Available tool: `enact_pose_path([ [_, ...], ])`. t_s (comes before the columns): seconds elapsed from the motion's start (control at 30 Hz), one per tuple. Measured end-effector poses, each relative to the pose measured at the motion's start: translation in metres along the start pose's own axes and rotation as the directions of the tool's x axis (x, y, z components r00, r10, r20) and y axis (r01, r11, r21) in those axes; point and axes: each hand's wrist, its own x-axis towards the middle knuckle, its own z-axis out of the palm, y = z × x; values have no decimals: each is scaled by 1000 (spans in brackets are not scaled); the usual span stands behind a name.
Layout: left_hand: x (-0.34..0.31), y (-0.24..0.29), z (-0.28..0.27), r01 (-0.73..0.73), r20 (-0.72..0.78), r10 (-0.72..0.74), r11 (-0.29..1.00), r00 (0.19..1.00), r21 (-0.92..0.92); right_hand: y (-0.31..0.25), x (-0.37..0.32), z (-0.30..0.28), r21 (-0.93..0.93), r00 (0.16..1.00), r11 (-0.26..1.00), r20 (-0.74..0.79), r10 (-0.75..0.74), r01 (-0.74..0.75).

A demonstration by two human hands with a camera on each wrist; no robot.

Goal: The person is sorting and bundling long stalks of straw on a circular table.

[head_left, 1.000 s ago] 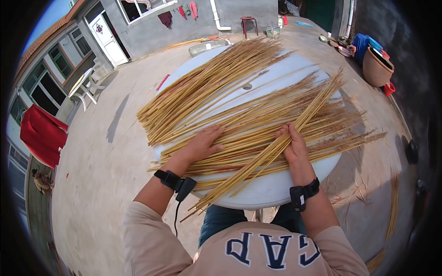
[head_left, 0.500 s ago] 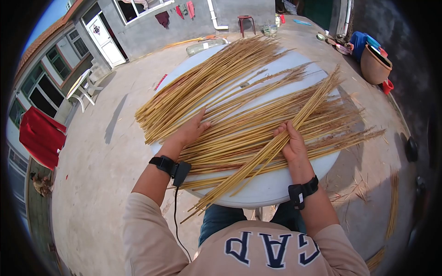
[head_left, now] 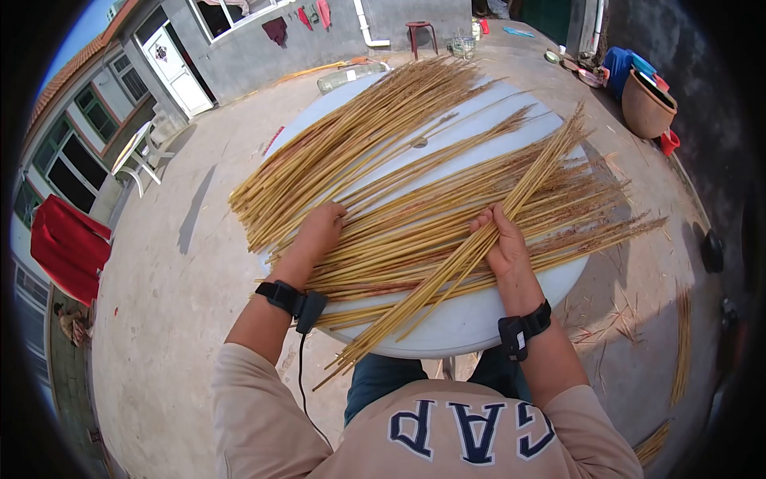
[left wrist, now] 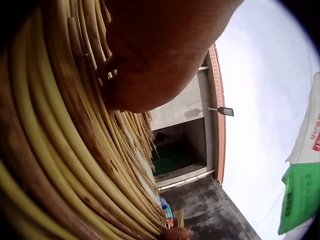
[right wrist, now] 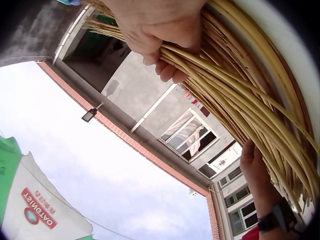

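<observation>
In the head view my right hand (head_left: 504, 243) grips a slanting bundle of long dry stalks (head_left: 447, 275), its brushy tops pointing up and right. The fingers curl round this bundle in the right wrist view too. My left hand (head_left: 321, 227) is at the thick ends of the loose stalks (head_left: 399, 231) spread across the round white table (head_left: 495, 339). Its fingers are bent in and pinch at some stalks, close up in the left wrist view, where the hand (left wrist: 155, 60) covers their tips. A thicker pile of stalks (head_left: 343, 136) lies along the table's far side.
A few stalks (head_left: 471, 144) lie apart between the two piles. Beyond the table are a large clear bottle (head_left: 347, 77) and a stool (head_left: 420, 38). A clay pot (head_left: 648, 108) stands by the right wall. More stalks (head_left: 681, 347) lie on the ground at right.
My left hand has moved away from the near pile toward the gap between piles, and its spread fingers have curled in. A few stalks now lie separated there. The right hand keeps its bundle.
</observation>
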Motion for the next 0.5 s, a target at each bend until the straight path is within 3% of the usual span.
enact_pose_path([
  [0.13,8,2,-19,168,-118,-171,985,978,-40,0,0,-1,11,1000,1000,-8,4,-4],
  [0.4,12,-18,-35,122,-169,-140,986,976,-110,-1,-2,3,14,1000,1000,26,2,-2],
  [0.5,6,-21,-33,23,-299,-33,999,954,-40,-2,-3,4,39,1000,999,-8,18,-18],
])
